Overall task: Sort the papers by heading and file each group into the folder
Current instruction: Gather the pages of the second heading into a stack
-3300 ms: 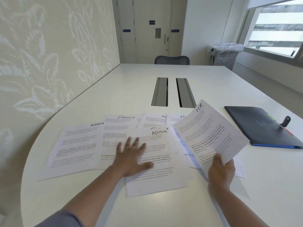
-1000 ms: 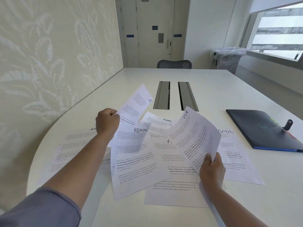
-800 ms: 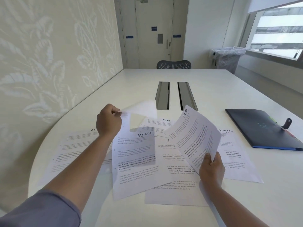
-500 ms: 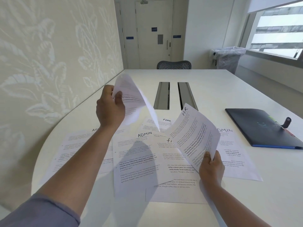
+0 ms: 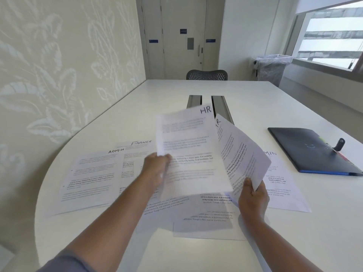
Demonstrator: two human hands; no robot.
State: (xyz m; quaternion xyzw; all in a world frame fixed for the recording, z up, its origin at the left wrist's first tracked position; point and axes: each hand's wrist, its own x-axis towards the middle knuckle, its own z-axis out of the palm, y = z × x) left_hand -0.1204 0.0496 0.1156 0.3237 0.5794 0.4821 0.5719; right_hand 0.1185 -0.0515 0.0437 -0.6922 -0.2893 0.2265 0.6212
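My left hand [image 5: 156, 167] grips the left edge of a sheet headed HR [image 5: 188, 152], held up above the table and blurred by motion. My right hand [image 5: 253, 197] holds another HR sheet [image 5: 241, 152] by its bottom corner, tilted to the right; the left sheet overlaps its left side. Flat on the white table [image 5: 245, 99] lie an ADMIN sheet [image 5: 92, 177] at the left, a FINANCE sheet [image 5: 135, 152] beside it, another ADMIN sheet [image 5: 282, 185] at the right and more sheets under my hands. A dark closed folder [image 5: 312, 150] lies at the right.
A small black object [image 5: 340, 144] stands on the folder. Two metal cable slots [image 5: 222, 105] run down the table's middle. A mesh chair [image 5: 207, 75] stands at the far end, a lined bin [image 5: 272, 67] by the window, a patterned wall along the left.
My left hand has swung its lifted sheet from up on the left down and rightwards, face up, against the HR sheet in my right hand. The right hand has hardly moved.
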